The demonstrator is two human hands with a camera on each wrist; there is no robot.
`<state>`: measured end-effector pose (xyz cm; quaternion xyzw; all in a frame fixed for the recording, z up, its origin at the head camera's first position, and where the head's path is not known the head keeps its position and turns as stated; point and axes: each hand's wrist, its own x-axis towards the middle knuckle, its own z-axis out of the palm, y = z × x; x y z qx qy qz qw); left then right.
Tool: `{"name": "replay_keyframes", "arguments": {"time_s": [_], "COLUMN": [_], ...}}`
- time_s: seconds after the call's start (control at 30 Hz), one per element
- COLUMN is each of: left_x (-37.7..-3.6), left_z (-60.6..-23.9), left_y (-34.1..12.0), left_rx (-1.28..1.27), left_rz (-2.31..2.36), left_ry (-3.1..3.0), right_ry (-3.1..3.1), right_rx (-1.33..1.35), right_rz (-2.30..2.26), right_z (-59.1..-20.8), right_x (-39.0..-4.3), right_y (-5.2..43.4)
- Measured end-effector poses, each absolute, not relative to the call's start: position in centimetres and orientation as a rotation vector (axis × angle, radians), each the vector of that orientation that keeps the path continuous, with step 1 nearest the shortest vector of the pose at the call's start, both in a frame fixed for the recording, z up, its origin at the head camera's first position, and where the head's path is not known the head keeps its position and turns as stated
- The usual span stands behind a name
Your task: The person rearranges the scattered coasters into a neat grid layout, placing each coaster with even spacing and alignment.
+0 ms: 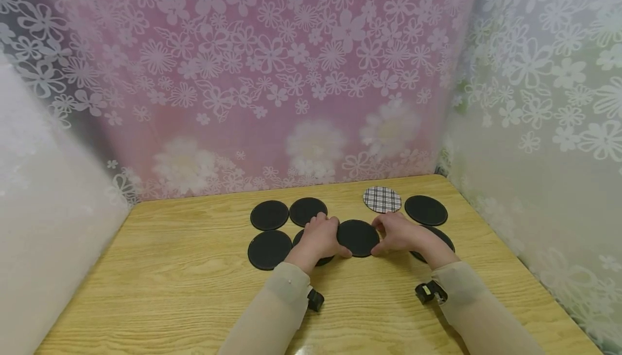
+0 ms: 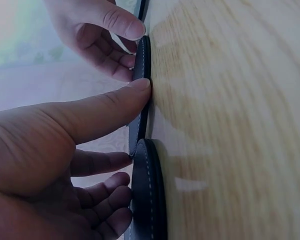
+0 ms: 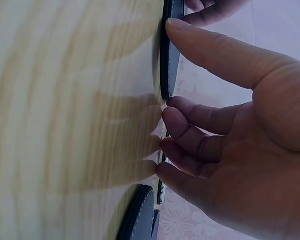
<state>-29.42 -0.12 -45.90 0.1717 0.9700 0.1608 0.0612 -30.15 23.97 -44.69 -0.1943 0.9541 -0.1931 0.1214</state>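
Observation:
Between my two hands on the wooden table lies a round black coaster [image 1: 358,238] with a stitched rim. My left hand [image 1: 320,236] holds its left edge, thumb at the near side and forefinger at the far side. At the right edge my right hand [image 1: 396,232] grips it the same way; in the right wrist view its thumb [image 3: 210,47] touches the rim. Under the left hand another black coaster [image 1: 324,261] is partly covered. Behind the right wrist, a further black coaster [image 1: 439,236] is partly hidden too.
Left of my hands lie more black coasters [image 1: 269,250], some nearly touching. At the back right are a plaid coaster [image 1: 382,199] and a black one [image 1: 426,210] beside it. Flowered curtains [image 1: 291,74] hang behind the wooden table [image 1: 184,285] and along its sides.

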Motion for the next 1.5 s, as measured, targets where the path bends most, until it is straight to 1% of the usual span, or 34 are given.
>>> {"name": "replay_keyframes", "arguments": {"time_s": [1.5], "left_x": [-29.08], "left_z": [-45.39], "left_y": [-0.18], "left_rx": [0.545], "left_rz": [0.432], "left_ry": [2.907], "right_ry": [2.771], "right_rx": [-0.589], "right_rz": [-0.563], "right_z": [-44.57], "right_x": [-29.53], "right_y": [24.17]}}
